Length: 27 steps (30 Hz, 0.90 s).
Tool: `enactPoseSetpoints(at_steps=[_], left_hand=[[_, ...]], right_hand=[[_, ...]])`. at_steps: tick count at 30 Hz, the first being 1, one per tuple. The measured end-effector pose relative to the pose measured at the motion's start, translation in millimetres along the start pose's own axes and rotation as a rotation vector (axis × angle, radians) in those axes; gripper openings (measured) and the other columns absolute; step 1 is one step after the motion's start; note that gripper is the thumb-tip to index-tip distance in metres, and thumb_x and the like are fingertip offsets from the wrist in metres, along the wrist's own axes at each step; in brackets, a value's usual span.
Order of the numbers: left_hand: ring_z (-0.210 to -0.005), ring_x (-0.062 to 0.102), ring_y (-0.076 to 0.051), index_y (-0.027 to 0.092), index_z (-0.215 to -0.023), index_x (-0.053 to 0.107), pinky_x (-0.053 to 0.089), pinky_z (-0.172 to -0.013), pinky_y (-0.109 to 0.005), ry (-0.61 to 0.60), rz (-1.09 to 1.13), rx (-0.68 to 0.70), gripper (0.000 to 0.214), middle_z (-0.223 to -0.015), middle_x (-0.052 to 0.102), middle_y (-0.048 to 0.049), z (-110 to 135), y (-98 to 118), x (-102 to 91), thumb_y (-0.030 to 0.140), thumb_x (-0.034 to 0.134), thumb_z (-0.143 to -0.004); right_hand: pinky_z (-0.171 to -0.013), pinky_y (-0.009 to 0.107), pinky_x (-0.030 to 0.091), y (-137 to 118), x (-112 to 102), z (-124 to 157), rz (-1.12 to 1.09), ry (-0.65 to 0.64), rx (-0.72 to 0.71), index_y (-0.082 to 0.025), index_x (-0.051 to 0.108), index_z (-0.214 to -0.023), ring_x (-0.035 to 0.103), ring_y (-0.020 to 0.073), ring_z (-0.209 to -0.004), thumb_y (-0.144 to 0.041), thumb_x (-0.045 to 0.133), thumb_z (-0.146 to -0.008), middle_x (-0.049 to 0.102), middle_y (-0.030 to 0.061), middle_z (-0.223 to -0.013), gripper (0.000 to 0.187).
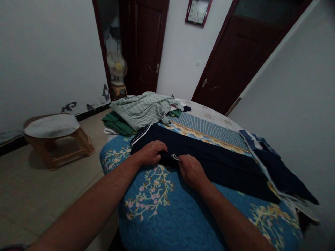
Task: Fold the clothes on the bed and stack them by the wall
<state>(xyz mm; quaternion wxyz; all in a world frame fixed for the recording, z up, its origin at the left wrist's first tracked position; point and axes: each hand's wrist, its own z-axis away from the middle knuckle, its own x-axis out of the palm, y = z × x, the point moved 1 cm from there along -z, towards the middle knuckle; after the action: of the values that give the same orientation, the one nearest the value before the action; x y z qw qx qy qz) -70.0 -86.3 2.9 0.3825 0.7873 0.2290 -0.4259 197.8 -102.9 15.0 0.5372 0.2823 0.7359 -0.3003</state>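
A clothes pile (146,108) sits unfolded at the far left of the table (227,122), the left hand (151,152) curls, grip unclear, on the dark garment (217,153) already stretched long across mid-table, and the right hand (192,170) pinches its near edge!

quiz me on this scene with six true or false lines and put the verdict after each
1. The left hand and the right hand both touch the navy cloth. True.
2. The striped cloth lies heaped, partly over the green cloth. True.
3. The right hand is holding the striped cloth. False: it is at the navy cloth.
4. The clock hangs between the left door and the right door. True.
5. The clock's frame is round. False: it has four straight sides.
6. The navy cloth has no stripes. False: white stripes mark its left end.
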Motion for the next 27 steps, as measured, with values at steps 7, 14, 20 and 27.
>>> enactPoseSetpoints(at_steps=[7, 14, 20, 27], left_hand=[[-0.127, 0.073, -0.026, 0.02, -0.146, 0.069, 0.052, -0.117, -0.039, 0.048, -0.015, -0.183, 0.054, -0.136, 0.079, -0.0086, -19.9, -8.5, -9.0, 0.018, 0.058, -0.093], [-0.136, 0.069, -0.027, 0.016, -0.148, 0.068, 0.05, -0.118, -0.035, -0.01, -0.056, -0.489, 0.052, -0.149, 0.073, -0.0126, -72.2, -33.0, -23.1, 0.02, 0.057, -0.097], [-0.135, 0.069, -0.029, 0.018, -0.15, 0.066, 0.051, -0.116, -0.041, 0.041, -0.062, -0.552, 0.05, -0.147, 0.073, -0.0134, -71.5, -35.7, -6.3, 0.028, 0.053, -0.102], [-0.106, 0.076, -0.024, 0.016, -0.155, 0.062, 0.055, -0.094, -0.033, 0.043, 0.036, -0.502, 0.061, -0.114, 0.082, -0.0076, -60.8, -36.8, -9.5, 0.021, 0.055, -0.095]], right_hand=[[-0.073, 0.031, 0.039, 43.7, -16.0, -54.3, -0.165, 0.134, 0.207, -0.022, 0.064, -0.121, 0.067, 0.0237, -0.083, -0.038, 0.036, -0.113, 0.072, 0.006, -0.091, 0.033], [-0.087, 0.031, 0.048, 99.8, -5.2, -113.1, -0.285, 0.023, 0.46, -0.021, 0.071, -0.095, 0.07, 0.0233, -0.099, -0.035, 0.051, -0.104, 0.077, 0.0084, -0.1, 0.026], [-0.093, 0.031, 0.052, 113.6, 18.0, -89.3, -0.409, 0.042, 0.488, -0.022, 0.078, -0.116, 0.074, 0.0227, -0.103, -0.032, 0.061, -0.098, 0.081, 0.005, -0.11, 0.027], [-0.092, 0.032, 0.052, 89.9, 19.5, -70.6, -0.283, 0.064, 0.446, -0.024, 0.073, -0.136, 0.077, 0.0244, -0.1, -0.035, 0.056, -0.105, 0.082, 0.0061, -0.103, 0.037]])
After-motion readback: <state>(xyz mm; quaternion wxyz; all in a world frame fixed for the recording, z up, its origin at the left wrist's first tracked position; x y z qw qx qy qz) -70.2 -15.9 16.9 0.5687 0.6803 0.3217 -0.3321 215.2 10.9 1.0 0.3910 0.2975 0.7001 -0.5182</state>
